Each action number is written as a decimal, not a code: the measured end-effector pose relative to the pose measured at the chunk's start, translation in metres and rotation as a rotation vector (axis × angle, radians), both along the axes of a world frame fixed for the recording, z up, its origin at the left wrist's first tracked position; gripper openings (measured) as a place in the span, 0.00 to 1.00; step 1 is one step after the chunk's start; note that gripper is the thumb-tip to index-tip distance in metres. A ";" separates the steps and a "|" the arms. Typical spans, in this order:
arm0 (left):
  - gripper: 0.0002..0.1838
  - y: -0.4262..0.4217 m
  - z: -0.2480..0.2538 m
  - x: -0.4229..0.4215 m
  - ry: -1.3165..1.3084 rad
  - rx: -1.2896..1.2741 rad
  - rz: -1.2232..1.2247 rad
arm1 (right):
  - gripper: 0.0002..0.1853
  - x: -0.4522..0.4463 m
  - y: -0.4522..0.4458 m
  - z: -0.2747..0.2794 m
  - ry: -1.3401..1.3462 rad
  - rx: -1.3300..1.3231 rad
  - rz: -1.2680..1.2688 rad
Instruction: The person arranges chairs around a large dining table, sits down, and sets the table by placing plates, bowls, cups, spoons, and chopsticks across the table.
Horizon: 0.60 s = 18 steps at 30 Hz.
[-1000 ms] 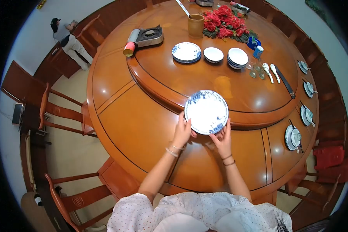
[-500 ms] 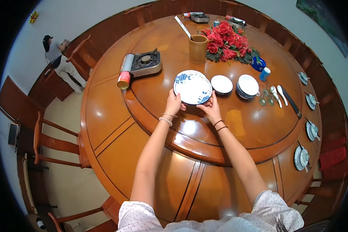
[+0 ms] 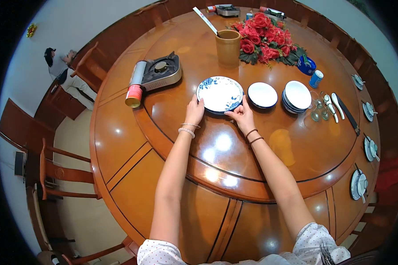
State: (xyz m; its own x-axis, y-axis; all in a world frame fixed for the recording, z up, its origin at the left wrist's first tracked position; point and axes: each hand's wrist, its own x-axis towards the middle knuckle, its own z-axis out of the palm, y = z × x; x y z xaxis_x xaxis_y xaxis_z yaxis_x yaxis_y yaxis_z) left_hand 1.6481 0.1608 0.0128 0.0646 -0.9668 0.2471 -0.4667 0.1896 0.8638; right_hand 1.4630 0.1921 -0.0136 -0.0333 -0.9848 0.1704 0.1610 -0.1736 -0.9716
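Note:
A white plate with blue flowers [image 3: 220, 93] lies level on the plate stack on the raised round turntable. My left hand [image 3: 194, 110] grips its left edge, with the thumb near the rim. At the lower right edge, my right hand [image 3: 243, 115] has its thumb on the near rim and a finger along the side. The plates beneath are mostly hidden. Just right of my right hand is a white bowl [image 3: 262, 95], and beyond it stands a stack of bowls [image 3: 297, 95].
Left of the plates stands a portable stove [image 3: 162, 73] with a gas can [image 3: 134, 95]. Behind are a brown pot [image 3: 228, 48] and red flowers [image 3: 263, 37]. Glasses [image 3: 319, 110], spoons [image 3: 336, 106] and a can [image 3: 316, 79] are on the right. A person [image 3: 68, 77] stands far left.
Both hands have carried the plate forward from the turntable's near edge onto the plate stack. The view has shifted, and both arms are stretched further out.

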 end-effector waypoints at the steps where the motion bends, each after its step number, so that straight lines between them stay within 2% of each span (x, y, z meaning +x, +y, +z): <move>1: 0.19 -0.002 0.001 0.000 -0.050 0.020 -0.001 | 0.53 0.000 -0.002 0.000 0.009 0.002 -0.005; 4: 0.23 -0.013 -0.012 0.002 -0.140 0.102 0.030 | 0.53 0.001 -0.002 0.003 0.077 0.034 -0.034; 6: 0.27 -0.005 -0.001 -0.005 -0.183 0.159 0.055 | 0.52 0.000 0.008 0.007 0.088 0.040 -0.056; 8: 0.36 0.016 0.015 -0.015 0.027 0.382 0.115 | 0.50 -0.007 0.034 0.014 0.489 -0.022 -0.084; 10: 0.39 0.051 0.019 -0.018 0.232 0.300 0.129 | 0.42 -0.038 0.087 0.029 0.794 -0.147 0.133; 11: 0.37 0.075 0.015 -0.020 0.303 0.218 0.129 | 0.33 -0.056 0.124 0.040 0.994 -0.303 0.107; 13: 0.32 0.138 0.005 -0.021 0.397 0.095 0.115 | 0.25 -0.100 0.193 0.053 1.180 -0.330 0.166; 14: 0.29 0.181 0.011 -0.024 0.456 0.058 0.084 | 0.24 -0.122 0.219 0.053 1.248 -0.295 0.119; 16: 0.23 0.268 -0.003 -0.021 0.410 0.010 0.106 | 0.25 -0.163 0.262 0.044 1.374 -0.143 0.046; 17: 0.20 0.317 0.005 -0.019 0.282 0.094 0.126 | 0.24 -0.168 0.272 0.040 1.445 -0.166 0.011; 18: 0.16 0.363 -0.008 -0.020 0.379 0.138 0.172 | 0.24 -0.171 0.278 0.037 1.514 -0.195 -0.016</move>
